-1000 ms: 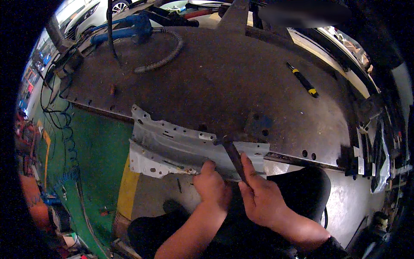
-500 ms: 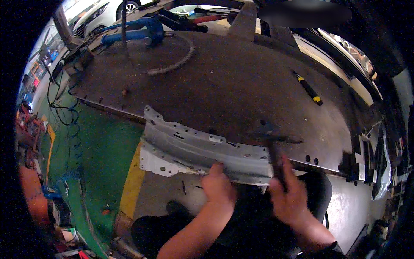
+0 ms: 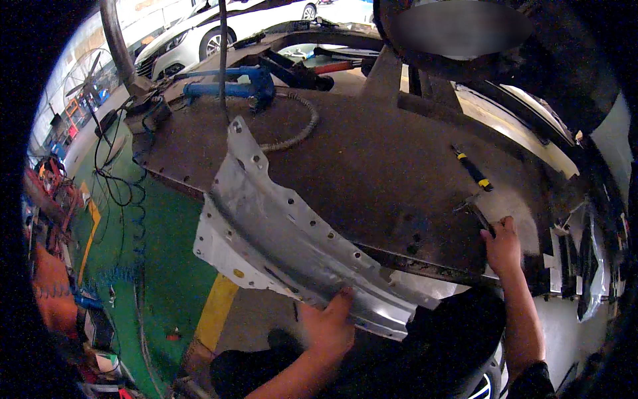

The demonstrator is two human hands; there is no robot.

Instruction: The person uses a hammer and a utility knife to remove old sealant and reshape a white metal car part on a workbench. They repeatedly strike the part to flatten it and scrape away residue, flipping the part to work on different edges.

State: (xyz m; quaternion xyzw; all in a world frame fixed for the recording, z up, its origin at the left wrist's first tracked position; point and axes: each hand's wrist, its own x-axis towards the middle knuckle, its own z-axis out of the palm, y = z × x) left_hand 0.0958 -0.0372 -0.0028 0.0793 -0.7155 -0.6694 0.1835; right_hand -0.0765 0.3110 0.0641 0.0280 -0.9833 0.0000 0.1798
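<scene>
A long grey sheet-metal car panel (image 3: 279, 219) with rows of holes slants from the table edge down to my lap. My left hand (image 3: 329, 322) grips its lower edge, thumb on the upper face and the other fingers mostly hidden beneath. The panel's far end rises over the brown metal table (image 3: 372, 153). At the right, my right hand (image 3: 504, 245) is closed round the handle of a hammer (image 3: 475, 211), whose head is at or just above the tabletop. Beyond the hammer lies a black and yellow utility knife (image 3: 472, 171).
A blue hydraulic pump (image 3: 229, 86) with a curved hose (image 3: 309, 120) stands at the table's far left. A vertical post (image 3: 224, 60) rises near it. Coiled cable (image 3: 139, 226) hangs on the left over the green floor. White cars (image 3: 199, 43) are parked beyond.
The panel has swung and tilted, its far left end rising higher over the table. My right hand has carried the hammer right, away from the panel. My left hand still grips the panel's edge.
</scene>
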